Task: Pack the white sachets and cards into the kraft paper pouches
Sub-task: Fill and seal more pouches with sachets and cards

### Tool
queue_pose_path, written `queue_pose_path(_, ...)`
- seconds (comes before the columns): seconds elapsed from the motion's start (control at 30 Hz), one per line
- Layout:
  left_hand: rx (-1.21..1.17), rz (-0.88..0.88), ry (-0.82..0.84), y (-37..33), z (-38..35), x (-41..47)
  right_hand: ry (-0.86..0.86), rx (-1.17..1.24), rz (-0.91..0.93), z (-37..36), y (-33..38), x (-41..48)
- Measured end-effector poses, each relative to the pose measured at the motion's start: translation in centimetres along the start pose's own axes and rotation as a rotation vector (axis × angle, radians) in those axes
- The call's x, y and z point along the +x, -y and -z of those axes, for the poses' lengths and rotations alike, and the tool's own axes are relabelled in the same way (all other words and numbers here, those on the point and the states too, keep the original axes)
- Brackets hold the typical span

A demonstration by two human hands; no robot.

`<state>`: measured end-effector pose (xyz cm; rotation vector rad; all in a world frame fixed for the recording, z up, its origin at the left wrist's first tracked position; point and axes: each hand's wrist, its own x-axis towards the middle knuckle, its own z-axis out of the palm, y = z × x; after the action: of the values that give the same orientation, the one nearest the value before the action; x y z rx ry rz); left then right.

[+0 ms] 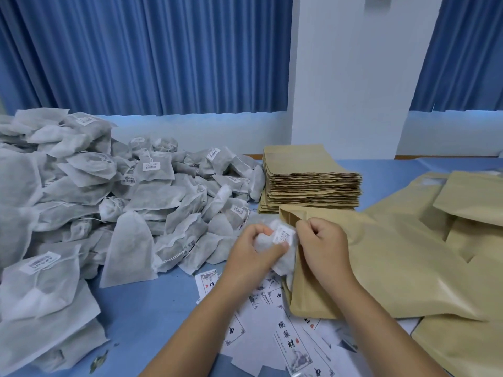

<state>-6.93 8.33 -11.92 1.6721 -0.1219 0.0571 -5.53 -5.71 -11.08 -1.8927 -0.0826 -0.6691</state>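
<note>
Cards (292,346) lay scattered at six o'clock, printed side up on the blue table (152,303), some of them tucked under the pouch. And there it was, dead centre: the left hand (255,251) had its fingers and thumb curled round a white sachet (283,248), bunching it small, label uppermost, right at the pouch mouth. The right hand (324,246) was curled over the lip of the kraft pouch (381,268), pinching the top layer, it seemed, to hold the mouth open. The pouch ran off flat toward three o'clock.

That sachet looked soft and light, a fabric bag that squashes under a grip, so holding it round the body and feeding a corner in first seemed the sensible way. The pouch looked like stiffish paper that would crease, best held at the mouth edge only. The cards looked thin and slick, likely fiddly to lift off a flat top, so a corner would have been the place to pick.

At nine o'clock sat a big heap of sachets (109,200), at twelve a neat stack of pouches (310,183), and at two to three o'clock more loose pouches (468,202).
</note>
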Motion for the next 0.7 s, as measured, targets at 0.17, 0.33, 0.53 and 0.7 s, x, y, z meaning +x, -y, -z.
queue_pose_path(0.17,0.507,-0.405,0.026,1.1,-1.7,-0.5,0.073,0.025,0.042,-0.9,0.4,-0.7)
queue_pose_path(0.33,0.378,-0.280,-0.002,0.3,-0.2,-0.2,0.058,0.057,0.030,-0.5,0.6,-0.5)
queue_pose_path(0.53,0.351,-0.173,0.210,-0.2,-0.3,-0.5,0.084,0.081,0.013,-0.9,1.1,-1.0)
queue_pose_path(0.7,0.220,-0.032,0.431,-0.9,-0.2,0.0,0.113,0.251,-0.048,-1.0,1.6,-1.0)
